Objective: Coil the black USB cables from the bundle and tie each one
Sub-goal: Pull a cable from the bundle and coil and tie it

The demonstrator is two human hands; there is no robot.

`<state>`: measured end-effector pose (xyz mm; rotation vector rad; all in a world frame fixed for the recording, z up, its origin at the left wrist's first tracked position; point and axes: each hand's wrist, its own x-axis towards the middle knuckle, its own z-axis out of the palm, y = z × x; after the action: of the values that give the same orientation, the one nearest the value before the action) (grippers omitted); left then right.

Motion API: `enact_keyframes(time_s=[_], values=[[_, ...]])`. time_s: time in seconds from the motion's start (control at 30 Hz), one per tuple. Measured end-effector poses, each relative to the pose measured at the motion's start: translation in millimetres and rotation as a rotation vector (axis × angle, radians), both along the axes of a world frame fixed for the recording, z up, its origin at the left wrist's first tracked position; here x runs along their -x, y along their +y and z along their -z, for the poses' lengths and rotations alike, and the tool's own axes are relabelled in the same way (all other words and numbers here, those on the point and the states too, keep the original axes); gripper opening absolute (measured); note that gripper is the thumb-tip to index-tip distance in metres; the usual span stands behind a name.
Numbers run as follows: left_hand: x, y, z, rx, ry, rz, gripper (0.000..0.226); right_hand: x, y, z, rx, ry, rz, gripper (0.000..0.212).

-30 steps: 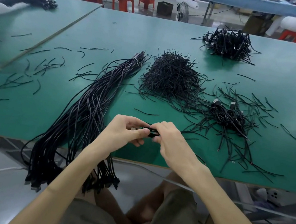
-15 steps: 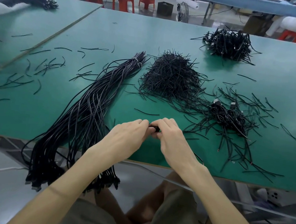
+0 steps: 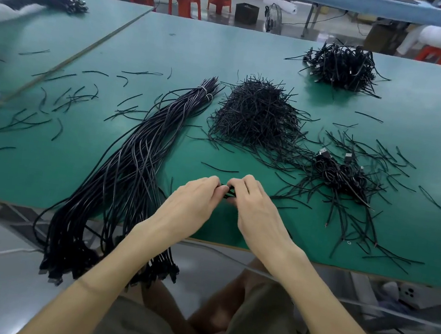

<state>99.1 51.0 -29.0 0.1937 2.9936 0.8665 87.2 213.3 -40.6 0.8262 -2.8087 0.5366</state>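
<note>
Green matting covers the work table, and just above its near edge the person's two hands meet, knuckles up. The left hand and the right hand have their fingers curled inward, and the fingertips of both pinch a small black cable coil between them. Only a sliver of it shows, so whether a tie is already wrapped round it cannot be told. The step looks like twisting the tie closed.

Just left of the hands lies the long bundle of loose black USB cables, bound at its far end with a pale band, its plug ends hanging over the table edge. Behind the hands sits a bristly heap of thin black wire ties. To the right is a small pile of finished coiled cables among scattered ties.

The main risk is the grip: it is all fingertips, so a slip during the twist would probably let the springy coil open and undo the winding. A twist left slack could loosen once the coil joins the pile. Stray ties near the right hand might also get caught in the wrap.
</note>
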Motion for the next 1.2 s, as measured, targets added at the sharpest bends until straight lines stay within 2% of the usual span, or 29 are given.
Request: enact_keyframes(time_s=[0.23, 0.43, 0.57, 0.67, 0.73, 0.8, 0.87, 0.97, 1.03, 1.2], values=[[4, -3, -8, -0.101, -0.151, 0.136, 0.045, 1, 8, 1, 0.100, 0.058, -0.037, 0.037], [8, -2, -10, -0.188, -0.194, 0.171, 0.049, 1, 7, -1, 0.150, 0.143, -0.077, 0.032], [6, -3, -3, -0.052, -0.119, 0.115, 0.045, 7, 3, -1, 0.181, 0.030, -0.047, 0.028], [5, -2, 1, 0.071, -0.015, -0.024, 0.045, 16, 2, -4, 0.131, -0.098, 0.052, 0.049], [3, -4, -1, 0.092, 0.047, -0.096, 0.045, 23, 6, -9, 0.127, -0.069, 0.130, 0.054], [3, -7, -1, 0.097, 0.083, -0.148, 0.045, 33, 17, -16, 0.184, 0.015, 0.234, 0.044], [4, -11, 0, 0.051, 0.097, -0.184, 0.046, 45, 34, -19, 0.250, 0.019, 0.373, 0.033], [7, -16, 5, -0.113, 0.069, -0.217, 0.049, 58, 58, -12, 0.080, -0.034, 0.553, 0.024], [10, -17, 9, -0.228, 0.022, -0.217, 0.048, 63, 65, -5, -0.034, -0.091, 0.602, 0.019], [15, -11, 13, -0.518, -0.079, -0.174, 0.045, 70, 65, -3, -0.040, -0.094, 0.612, 0.011]])
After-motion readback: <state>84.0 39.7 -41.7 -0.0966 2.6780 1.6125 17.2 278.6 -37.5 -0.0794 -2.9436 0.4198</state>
